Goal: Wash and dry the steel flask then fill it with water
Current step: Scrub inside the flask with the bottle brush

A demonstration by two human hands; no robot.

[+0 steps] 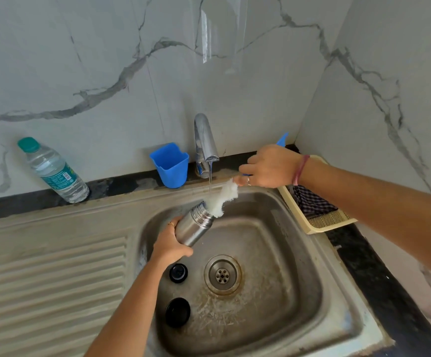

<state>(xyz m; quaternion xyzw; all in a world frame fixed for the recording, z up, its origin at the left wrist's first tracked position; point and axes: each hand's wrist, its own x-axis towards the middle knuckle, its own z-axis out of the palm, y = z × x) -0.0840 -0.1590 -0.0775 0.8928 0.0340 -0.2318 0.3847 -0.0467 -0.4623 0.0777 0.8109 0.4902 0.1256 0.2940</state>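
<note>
My left hand [169, 244] grips the lower body of the steel flask [195, 225], which is tilted over the sink [322, 274] with its open mouth toward the tap. My right hand [268, 167] holds the blue handle of a bottle brush [223, 198]; its white bristle head sticks partly into the flask's mouth. A thin stream of water falls from the chrome tap [205, 145] onto the brush and the flask's mouth.
Two black caps [178, 273] [177, 312] lie in the basin left of the drain [222, 275]. A blue cup [169, 164] and a plastic water bottle [53, 171] stand on the back ledge. A beige tray [322, 222] with a checked cloth sits at the right. A ribbed drainboard [49, 279] lies left.
</note>
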